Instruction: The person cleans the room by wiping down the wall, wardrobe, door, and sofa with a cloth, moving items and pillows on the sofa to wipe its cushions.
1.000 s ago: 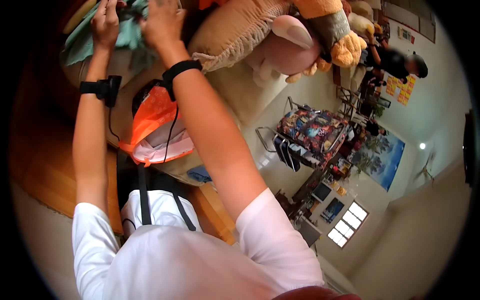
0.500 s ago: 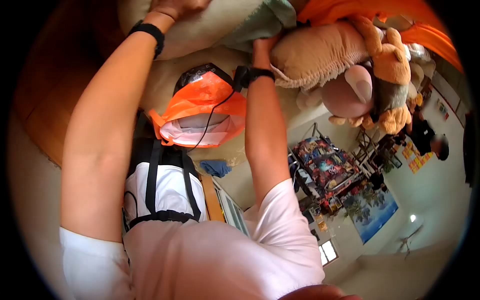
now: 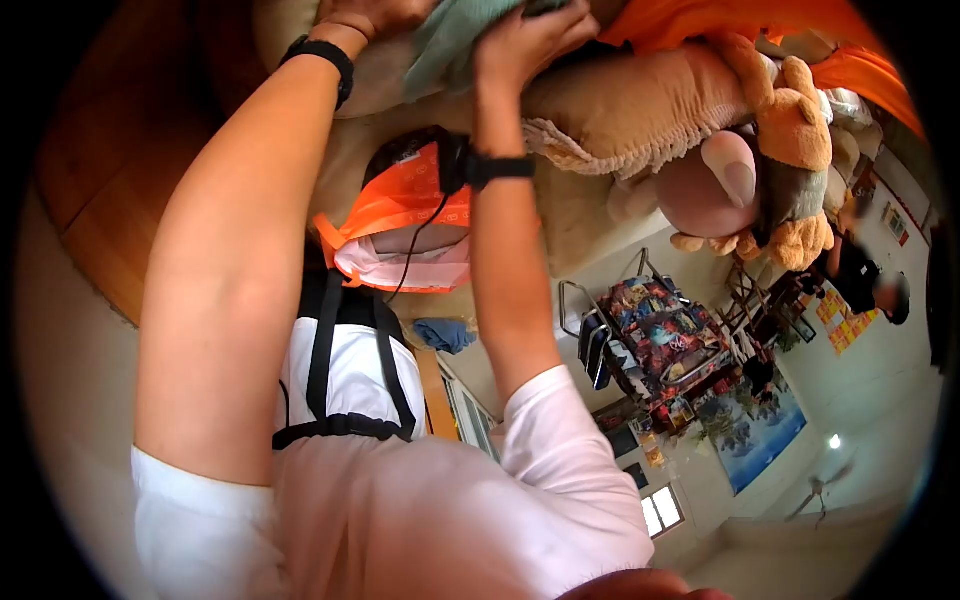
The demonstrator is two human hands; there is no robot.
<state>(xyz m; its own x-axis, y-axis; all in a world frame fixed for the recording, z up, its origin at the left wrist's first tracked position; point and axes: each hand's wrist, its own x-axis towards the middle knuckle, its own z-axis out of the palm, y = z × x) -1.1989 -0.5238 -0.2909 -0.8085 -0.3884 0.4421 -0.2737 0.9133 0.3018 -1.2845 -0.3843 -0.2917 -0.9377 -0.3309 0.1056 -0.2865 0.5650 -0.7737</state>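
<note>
A grey-green cloth (image 3: 455, 38) lies over a pale cushion-like thing (image 3: 375, 92) at the top of the view. My left hand (image 3: 375, 14) rests against them at the top edge, its fingers partly cut off and blurred. To the right, my right hand (image 3: 528, 48) has its fingers bent and pressed together at the cloth's edge, beside a small dark thing that I cannot make out. Both wrists wear black straps. Below the hands is an open orange bag (image 3: 400, 205) with a pale lining.
A tan ribbed cushion (image 3: 640, 105) and plush toys (image 3: 795, 130) lie at the upper right. A blue cloth (image 3: 444, 335) is below the orange bag. Farther off are a patterned bag on a metal-framed chair (image 3: 665, 335) and a person in dark clothes (image 3: 855, 275).
The view has swung, so the room appears farther left than a second ago. Since the previous frame, my right hand has come up and left, nearer my left hand, and the green cloth has shifted left.
</note>
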